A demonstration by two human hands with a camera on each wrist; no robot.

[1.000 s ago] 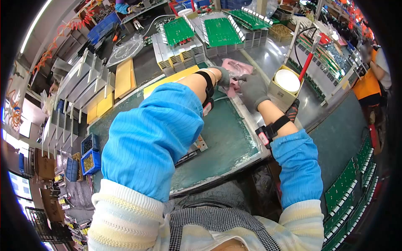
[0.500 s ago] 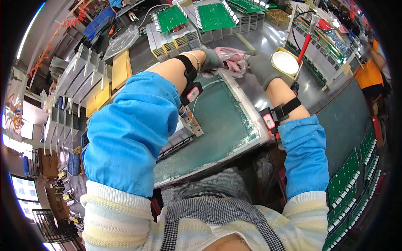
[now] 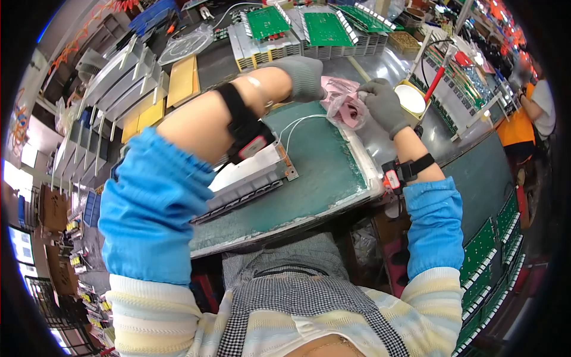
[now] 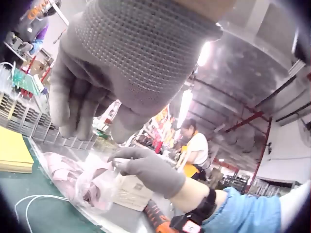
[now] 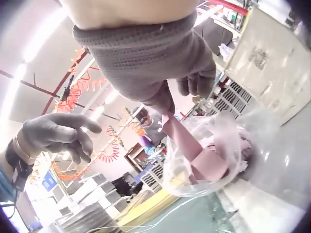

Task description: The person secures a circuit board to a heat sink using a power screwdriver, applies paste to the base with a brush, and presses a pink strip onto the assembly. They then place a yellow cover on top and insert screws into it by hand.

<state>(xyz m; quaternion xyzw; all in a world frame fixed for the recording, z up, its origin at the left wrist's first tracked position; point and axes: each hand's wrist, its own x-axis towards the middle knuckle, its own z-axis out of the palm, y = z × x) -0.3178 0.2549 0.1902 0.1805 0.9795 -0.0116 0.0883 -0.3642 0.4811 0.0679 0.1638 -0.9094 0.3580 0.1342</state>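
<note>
A clear plastic bag [image 3: 344, 119] of pink strips lies at the far right corner of the green mat [image 3: 324, 172]. My gloved right hand [image 3: 386, 108] is beside it, and in the right wrist view its thumb and fingers pinch the end of a pink strip [image 5: 187, 141] that runs out of the bag. My gloved left hand [image 3: 306, 77] hovers left of the bag, its fingers loosely bent with nothing between them, as the right wrist view shows. Below the left forearm lies a grey metal housing [image 3: 244, 189] with thin white wires [image 3: 289, 132].
Beyond the mat stand stacked metal housings topped with green circuit boards [image 3: 326, 28]. Right of my right hand is a box with a round white container [image 3: 410, 99] and a red-handled tool [image 3: 435, 83]. Yellow sheets [image 3: 182, 82] and white racks [image 3: 128, 77] are at left.
My left hand has let go of the plastic bag and moved left. The right hand stays at the bag, shifting slightly right. More of the metal housing shows under the left arm.
</note>
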